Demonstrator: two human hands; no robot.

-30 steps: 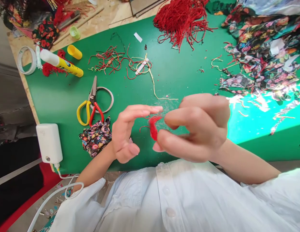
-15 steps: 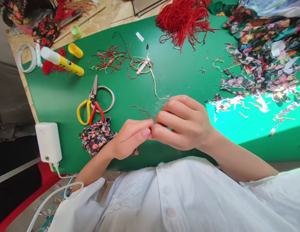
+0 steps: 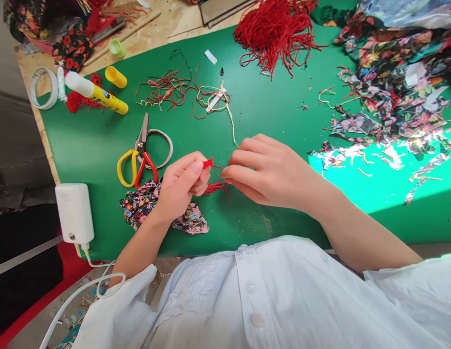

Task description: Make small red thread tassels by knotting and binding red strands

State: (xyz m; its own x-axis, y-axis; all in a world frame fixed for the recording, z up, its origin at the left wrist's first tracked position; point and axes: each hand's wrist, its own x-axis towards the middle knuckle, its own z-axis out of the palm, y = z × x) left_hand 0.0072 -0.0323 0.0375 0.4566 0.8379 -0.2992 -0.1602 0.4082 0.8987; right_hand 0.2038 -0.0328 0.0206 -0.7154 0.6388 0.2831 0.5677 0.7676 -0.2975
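Observation:
Over the green mat (image 3: 254, 111), my left hand (image 3: 182, 184) pinches one end of a small bundle of red cord (image 3: 215, 180) between thumb and fingers. My right hand (image 3: 269, 169) pinches the other side of the same red cord, its fingers curled. The loose strands hang between the two hands, just above the mat. A scrap of floral fabric (image 3: 189, 220) lies under my left wrist.
Scissors with yellow and red handles (image 3: 138, 157) lie on a metal ring left of my hands. A yellow glue stick (image 3: 96, 93), its cap (image 3: 115, 76) and a tape roll (image 3: 43, 87) sit far left. A red cord pile (image 3: 276, 29) and floral scraps (image 3: 389, 87) fill the back and right. A white charger (image 3: 73, 213) sits at the near-left edge.
My hands have drawn slightly apart from a tight joint pinch and moved a little away from me, exposing red strands between them. A second earlier my left hand was open beside a red tuft.

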